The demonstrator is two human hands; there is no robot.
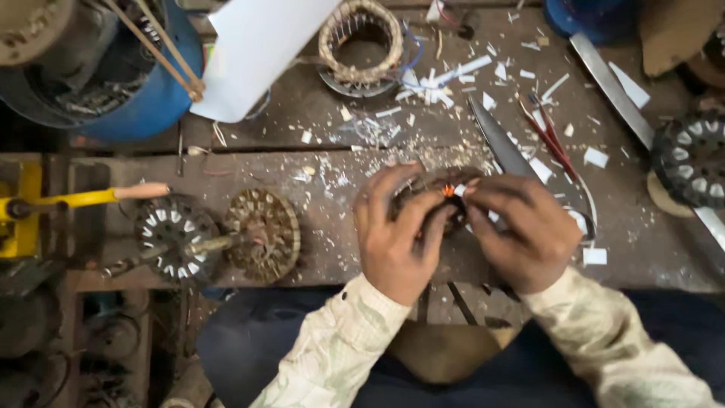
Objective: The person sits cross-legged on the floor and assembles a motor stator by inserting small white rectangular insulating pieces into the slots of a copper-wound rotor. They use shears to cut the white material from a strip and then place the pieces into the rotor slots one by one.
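Note:
My left hand (396, 234) and my right hand (521, 230) both grip a dark round motor stator (438, 185) held over the wooden bench. Copper-orange wire shows at its top, between my fingertips. My right thumb and forefinger pinch a small white strip at that spot. Most of the stator is hidden under my fingers.
Two more round stators (177, 236) (264, 234) lie at left on a shaft. A wound coil ring (361, 41) sits at the back, a blue drum (151, 91) back left, a white sheet (253, 53), long scissors (502, 147), red-handled tool (551, 136), another stator (691, 159) right. White paper scraps litter the bench.

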